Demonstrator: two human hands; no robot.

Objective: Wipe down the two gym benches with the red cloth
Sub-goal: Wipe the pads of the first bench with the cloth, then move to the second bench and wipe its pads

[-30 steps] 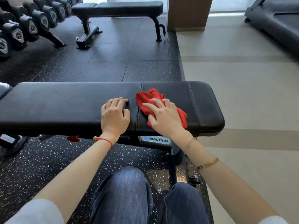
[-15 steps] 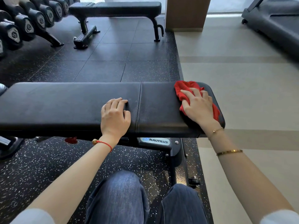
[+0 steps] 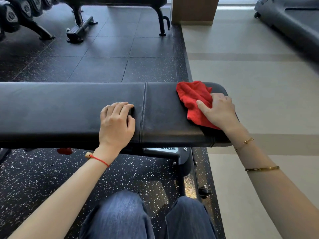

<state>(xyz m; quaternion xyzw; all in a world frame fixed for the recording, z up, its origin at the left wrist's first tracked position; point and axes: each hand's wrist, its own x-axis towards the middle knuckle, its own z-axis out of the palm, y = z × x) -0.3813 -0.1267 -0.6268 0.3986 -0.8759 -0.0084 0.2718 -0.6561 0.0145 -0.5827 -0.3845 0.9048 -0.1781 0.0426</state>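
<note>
Nearest the wearer: knees in blue jeans [image 3: 120, 216] over speckled rubber flooring [image 3: 34, 178], w/ bench frame [image 3: 183, 157] just past them.

Near bench [image 3: 69, 107]: left hand [image 3: 115, 126] rested palm-down on the pad, fingers bent at the tips, holding nothing, just left of the pad seam [image 3: 144, 111]. It sat in the same spot as 1 s earlier; judged a bracing hand only.

Right hand [image 3: 219, 112] pressed the red cloth [image 3: 193, 100] onto the pad's right end, fingers laid over the cloth's right part, thumb on top of it. Whether fingers curled into the fabric: cannot tell. Cloth lay under and to the left of this hand, bunched, reaching beyond the fingertips toward the pad's far edge.

Change noted: 1 s earlier cloth and right hand sat just right of the seam, beside the left hand; by now both had travelled to the pad's end, well apart from the left hand. Judgement: right section got one pass; long section left of the left hand not yet shown wiped.

Beyond: second bench [image 3: 120, 7], well apart from both hands, appeared untouched. Dumbbell rack [image 3: 15, 12] far left of it.
</note>
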